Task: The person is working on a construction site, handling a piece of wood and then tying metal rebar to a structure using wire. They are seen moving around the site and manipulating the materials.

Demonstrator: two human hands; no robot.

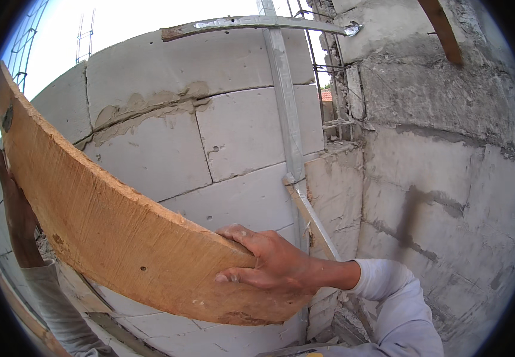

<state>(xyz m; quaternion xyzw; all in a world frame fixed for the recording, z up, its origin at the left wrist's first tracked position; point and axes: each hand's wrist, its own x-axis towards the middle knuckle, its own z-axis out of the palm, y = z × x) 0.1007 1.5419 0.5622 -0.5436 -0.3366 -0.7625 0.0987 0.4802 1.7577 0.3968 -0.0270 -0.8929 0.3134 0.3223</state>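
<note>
A wide wooden board hangs tilted across the left and middle of the view, its rough upper edge rising toward the far left. My right hand grips the near right end, thumb on the face and fingers over the upper edge. At the far left my left hand holds the board from its outer side, with most of its fingers hidden. A small dark hole shows in the board's face. Behind it stands a wall of pale blocks with mortar smeared along one joint.
An upright grey-coated post stands against the block wall, crossed near the top by a wooden strip. A slanting wooden brace runs down behind my right wrist. Steel bars stick out beside the rough right wall.
</note>
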